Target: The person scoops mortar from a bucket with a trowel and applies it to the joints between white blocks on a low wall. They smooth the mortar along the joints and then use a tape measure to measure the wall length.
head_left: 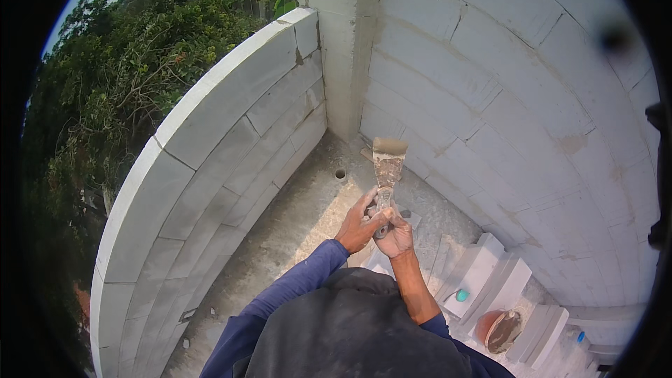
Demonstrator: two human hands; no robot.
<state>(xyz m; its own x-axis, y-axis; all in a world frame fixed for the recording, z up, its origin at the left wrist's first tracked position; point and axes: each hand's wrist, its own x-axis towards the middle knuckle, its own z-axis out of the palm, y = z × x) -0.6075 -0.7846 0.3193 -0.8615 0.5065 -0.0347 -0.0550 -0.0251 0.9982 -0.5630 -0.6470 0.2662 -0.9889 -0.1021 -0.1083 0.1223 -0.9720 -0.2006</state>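
In front of me, both hands meet on a putty knife (387,166). Its broad blade points away toward the wall corner and is smeared with mortar, with a thicker grey-brown strip along the tip. My right hand (396,237) is closed around the dirty handle from the right. From the left, my left hand (355,228) has its fingers closed against the same handle, partly overlapping the right. Mortar dust whitens the fingers. Part of the handle is hidden between the hands.
A low block wall (210,161) curves along the left, with trees (133,91) beyond. A tall block wall (490,112) and a concrete column (339,49) close the far side. At lower right are loose blocks (483,266), a mortar bucket (488,325) and a green object (462,295). A pipe opening (340,174) pierces the floor.
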